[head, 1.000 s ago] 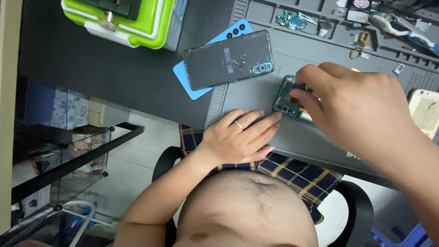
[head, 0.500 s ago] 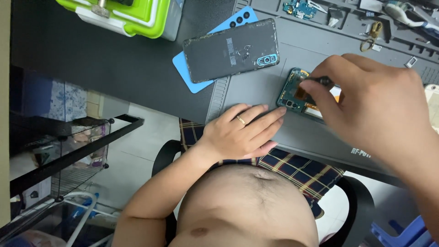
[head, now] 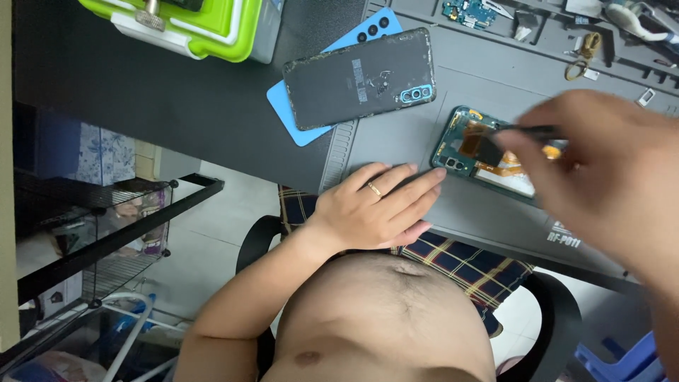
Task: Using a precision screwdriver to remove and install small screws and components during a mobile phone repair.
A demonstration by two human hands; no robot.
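Palm-down, left hand (head: pixel 378 205) flat on mat (head: pixel 396 127)

An opened phone (head: pixel 488 159) with a teal frame is lying flat near the front edge of the grey mat (head: pixel 396 138), its orange flex cables and camera modules showing upward. A thin dark tool (head: pixel 527 131) is hovering tilted over its middle.

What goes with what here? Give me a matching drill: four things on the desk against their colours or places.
Things:
1. dark back cover
2. box
3. opened phone
4. ring

Descriptions:
A. lime green and white, far left of desk
B. on a finger of the left hand
C. lying on a blue cover
D. under the tool in the right hand

Pairs: 1-C, 2-A, 3-D, 4-B
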